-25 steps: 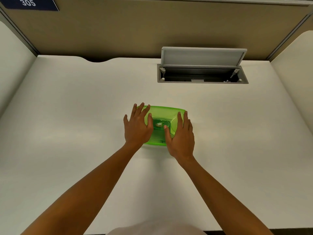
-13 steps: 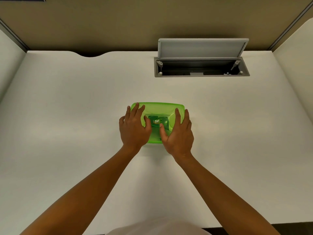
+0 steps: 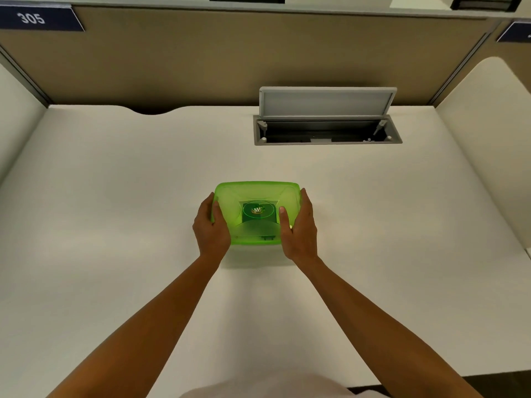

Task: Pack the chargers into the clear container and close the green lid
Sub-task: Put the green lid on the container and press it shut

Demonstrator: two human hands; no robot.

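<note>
Now | both hands' grip clasps green lid (image 3: 258,196) sides | sign (image 3: 31,18) reads "305"

Soft even light, wide-angle edge warp

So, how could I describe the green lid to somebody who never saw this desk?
Start from the white desk. Nearer than the open grey cable hatch at its back, the left hand and right hand grip a box by its sides. The green lid covers it: translucent, the only bright colour there.
</note>
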